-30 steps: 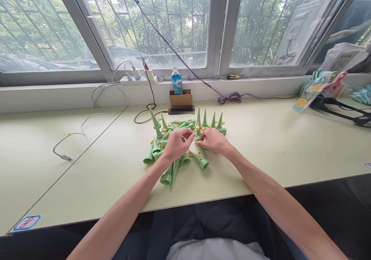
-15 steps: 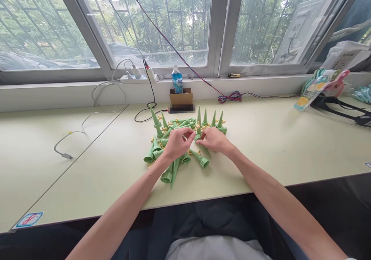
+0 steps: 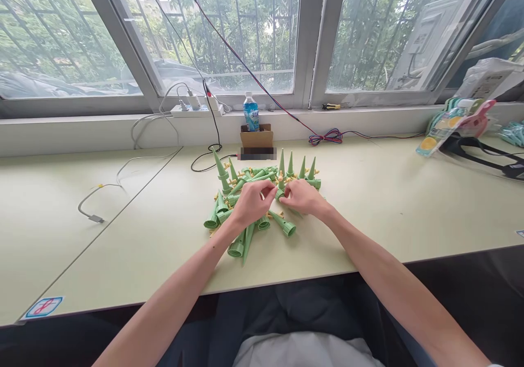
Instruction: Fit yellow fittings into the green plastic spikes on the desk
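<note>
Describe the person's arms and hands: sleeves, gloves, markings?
The left hand and right hand are bare, with no gloves, rings, watch or cables visible. The left forearm is uncovered and has one small spot; the right forearm is bare too. A pale sliver at bottom right may be a sleeve edge.

We appear to be in a workroom or office: long counter (image 3: 368, 208), barred windows (image 3: 256, 28) at twelve o'clock, power strip (image 3: 190, 112) at eleven.

At centre frame, the green spikes (image 3: 285, 224) are seen as smooth, matt plastic, ribbed at the wide ends. The counter (image 3: 368, 208) is recorded as smooth, faintly glossy. Clear plastic is noted for the upper-centre bottle (image 3: 251, 114), matt cardboard for the box (image 3: 256, 139).
</note>
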The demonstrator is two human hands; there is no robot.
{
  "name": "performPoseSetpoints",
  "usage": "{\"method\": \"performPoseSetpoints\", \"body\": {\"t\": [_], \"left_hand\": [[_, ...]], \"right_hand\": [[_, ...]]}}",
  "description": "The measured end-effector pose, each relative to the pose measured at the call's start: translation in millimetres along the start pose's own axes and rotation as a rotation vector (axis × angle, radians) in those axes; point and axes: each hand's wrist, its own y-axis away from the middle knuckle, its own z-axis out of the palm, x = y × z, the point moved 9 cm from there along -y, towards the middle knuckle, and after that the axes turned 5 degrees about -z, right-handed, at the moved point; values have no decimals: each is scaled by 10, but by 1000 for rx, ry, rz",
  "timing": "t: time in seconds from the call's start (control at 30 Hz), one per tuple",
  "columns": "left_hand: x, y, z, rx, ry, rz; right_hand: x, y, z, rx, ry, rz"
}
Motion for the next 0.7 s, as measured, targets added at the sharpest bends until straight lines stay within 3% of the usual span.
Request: {"method": "performPoseSetpoints", "body": {"t": [0.7], "left_hand": [[-74, 40, 203, -178, -122, 34]], "right_hand": [[-38, -2, -30, 49, -101, -21]]}}
